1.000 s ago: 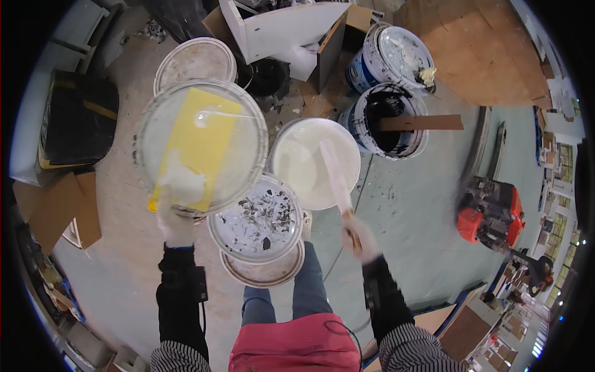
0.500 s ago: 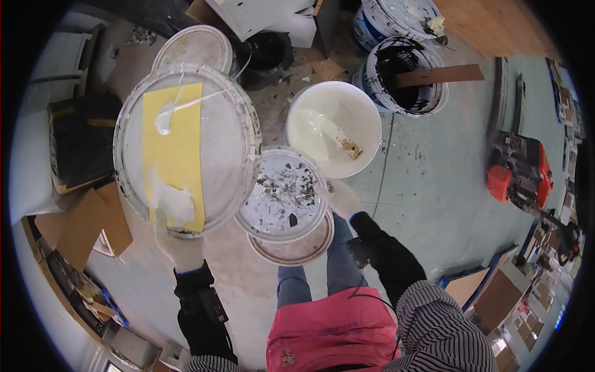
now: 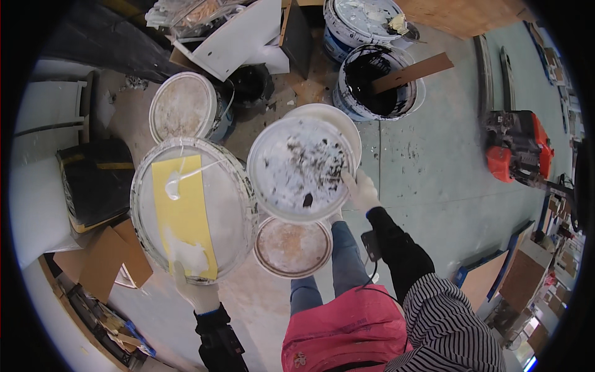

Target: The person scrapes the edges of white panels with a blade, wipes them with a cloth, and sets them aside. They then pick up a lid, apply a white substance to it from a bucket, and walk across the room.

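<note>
My left hand, in a white glove, grips the near rim of a big round lid with a paint-smeared edge, thumb on top. A yellow sheet with white blobs lies across that lid. With its thumb on the right rim, my gloved right hand holds a white round lid spotted with black flecks. This lid hangs roughly level over a white bucket, hiding most of its mouth. Whatever was inside the bucket cannot be seen now. Whether the big lid rests on anything is hidden.
A brown-stained round lid is by my feet. Behind stand a lidded bucket, a dark bucket and a black-smeared bucket with a brown strip across it. A red and black machine stands right.
The speckled lid has moved forward from beside the white bucket to over its mouth. The big lid with the yellow sheet has come lower and nearer to me. The view has shifted too.
</note>
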Demonstrator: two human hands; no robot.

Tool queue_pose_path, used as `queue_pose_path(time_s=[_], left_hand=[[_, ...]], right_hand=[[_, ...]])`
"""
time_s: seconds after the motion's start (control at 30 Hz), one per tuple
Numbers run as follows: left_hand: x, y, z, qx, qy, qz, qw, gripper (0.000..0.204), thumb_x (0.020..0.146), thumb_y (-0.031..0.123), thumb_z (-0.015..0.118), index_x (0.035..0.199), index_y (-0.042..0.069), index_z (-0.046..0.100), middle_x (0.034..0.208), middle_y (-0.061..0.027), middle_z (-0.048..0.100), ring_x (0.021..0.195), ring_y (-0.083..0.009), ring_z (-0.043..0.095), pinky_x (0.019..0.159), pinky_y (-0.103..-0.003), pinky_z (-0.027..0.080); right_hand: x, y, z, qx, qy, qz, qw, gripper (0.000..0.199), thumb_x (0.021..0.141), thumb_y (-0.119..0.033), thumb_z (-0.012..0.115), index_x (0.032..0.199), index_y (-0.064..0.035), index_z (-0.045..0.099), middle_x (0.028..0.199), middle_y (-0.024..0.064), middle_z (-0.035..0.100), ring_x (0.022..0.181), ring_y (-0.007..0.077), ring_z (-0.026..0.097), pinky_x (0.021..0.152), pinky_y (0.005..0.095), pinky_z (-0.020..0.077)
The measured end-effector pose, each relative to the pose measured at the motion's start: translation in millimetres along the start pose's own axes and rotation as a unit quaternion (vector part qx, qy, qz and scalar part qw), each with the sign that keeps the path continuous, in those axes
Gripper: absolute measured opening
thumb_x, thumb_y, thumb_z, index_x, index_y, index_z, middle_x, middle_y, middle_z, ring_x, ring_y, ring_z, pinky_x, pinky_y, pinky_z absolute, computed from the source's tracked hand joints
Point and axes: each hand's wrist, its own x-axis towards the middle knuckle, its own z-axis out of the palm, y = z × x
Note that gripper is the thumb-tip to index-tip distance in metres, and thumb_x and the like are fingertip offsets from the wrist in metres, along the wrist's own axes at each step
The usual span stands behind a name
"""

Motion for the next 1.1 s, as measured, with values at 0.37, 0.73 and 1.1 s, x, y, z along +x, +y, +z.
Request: queue_pose_path(time_s=[0.37,0.73,1.1], left_hand=[[-80.2,-5.8,74.1,-0.022,-0.028,-0.009,0.999,0.055,0.099,0.038,0.053,0.143,0.008,0.043,0.140,-0.0112,0.053,0.125,-0.0292,0.054,0.103,-0.047,0.046],[-179.7,-60.5,132.6,-0.077,-0.311,-0.167,0.933,0.061,0.099,0.044,0.050,0.148,0.009,0.039,0.142,-0.0111,0.051,0.130,-0.0295,0.050,0.108,-0.048,0.041],[-417.2,-150.5,214.3,-0.119,-0.474,-0.522,0.699,0.057,0.095,0.038,0.053,0.140,0.003,0.048,0.135,-0.0170,0.057,0.127,-0.0348,0.051,0.110,-0.052,0.039]], right_hand=[[24.9,103.4,-32.6,0.091,0.050,0.127,0.986,0.057,0.090,-0.052,0.059,0.100,0.0042,0.061,0.070,0.0131,0.066,0.067,0.0269,0.068,0.065,0.0390,0.0534],[-284.4,429.5,-209.8,-0.170,-0.110,0.044,0.978,0.045,0.089,-0.041,0.063,0.110,-0.0021,0.065,0.102,0.0183,0.068,0.081,0.0280,0.071,0.072,0.0401,0.0574],[-579.7,484.4,-190.2,-0.065,-0.034,0.145,0.987,0.033,0.086,-0.035,0.061,0.106,-0.0085,0.066,0.086,0.0141,0.070,0.083,0.0330,0.069,0.074,0.0446,0.0537]])
